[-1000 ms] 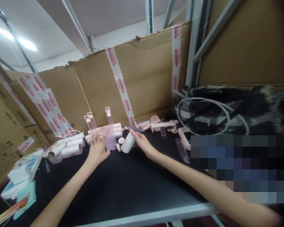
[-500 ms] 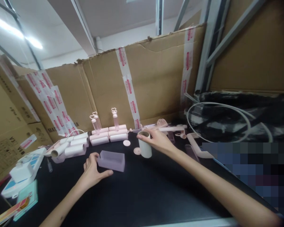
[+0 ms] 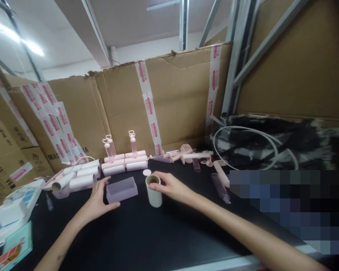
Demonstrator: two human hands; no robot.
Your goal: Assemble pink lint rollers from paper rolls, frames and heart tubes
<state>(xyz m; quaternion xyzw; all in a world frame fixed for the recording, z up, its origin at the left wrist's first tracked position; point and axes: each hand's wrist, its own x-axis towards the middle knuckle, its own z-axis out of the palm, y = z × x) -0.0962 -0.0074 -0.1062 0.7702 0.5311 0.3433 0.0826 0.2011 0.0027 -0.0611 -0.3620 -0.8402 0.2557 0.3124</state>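
Observation:
My right hand (image 3: 169,186) grips a white hollow tube (image 3: 154,197) by its upper rim, with the thumb over the opening. The tube is upright on or just above the black tabletop; I cannot tell which. To its left lies a translucent purple open box (image 3: 122,191), rectangular and narrow. My left hand (image 3: 97,199) is at the box's left end, thumb and fingers spread apart around the corner; whether they touch it is unclear. A small pale pink disc (image 3: 147,172) lies flat behind the tube.
Pink-and-white cylinders (image 3: 137,164) with heart-topped wands (image 3: 133,145) stand behind the box. White tubes (image 3: 83,180) and a power strip (image 3: 12,209) are at left. Pink parts (image 3: 196,155), a clear purple tube (image 3: 220,188) and a cable loop (image 3: 245,128) lie right. Cardboard (image 3: 180,101) walls the back.
My right hand has brought the white tube left and nearer to me, closer to the box. The box has turned slightly. My left fingers have stretched out. One pink disc is now out of sight.

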